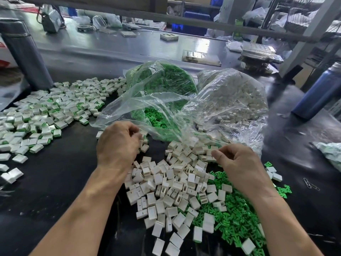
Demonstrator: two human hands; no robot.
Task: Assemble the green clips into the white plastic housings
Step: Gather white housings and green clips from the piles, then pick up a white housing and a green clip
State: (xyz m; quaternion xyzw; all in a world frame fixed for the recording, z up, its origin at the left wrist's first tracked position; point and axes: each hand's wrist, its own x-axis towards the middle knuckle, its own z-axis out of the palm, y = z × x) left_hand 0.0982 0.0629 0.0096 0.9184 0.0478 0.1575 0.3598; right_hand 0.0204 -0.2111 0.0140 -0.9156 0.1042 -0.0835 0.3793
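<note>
On dark counter [55,182]: white housings [166,191] heaped centre, green clips [232,218] just right, both within reach. Left hand [118,143] curled, apparently pinching housing; right hand [238,163] curled, contents unclear. Finished pieces [46,115] set aside left.

I'm at a factory assembly bench [55,182]: bulk bags of parts [230,100], heaps of finished pieces [46,111] along its left edge, metal racking [313,24] behind.

The left hand [118,143] curls over its fingertips, perhaps hiding a part; the blue bottle [321,91] is cropped right.
</note>
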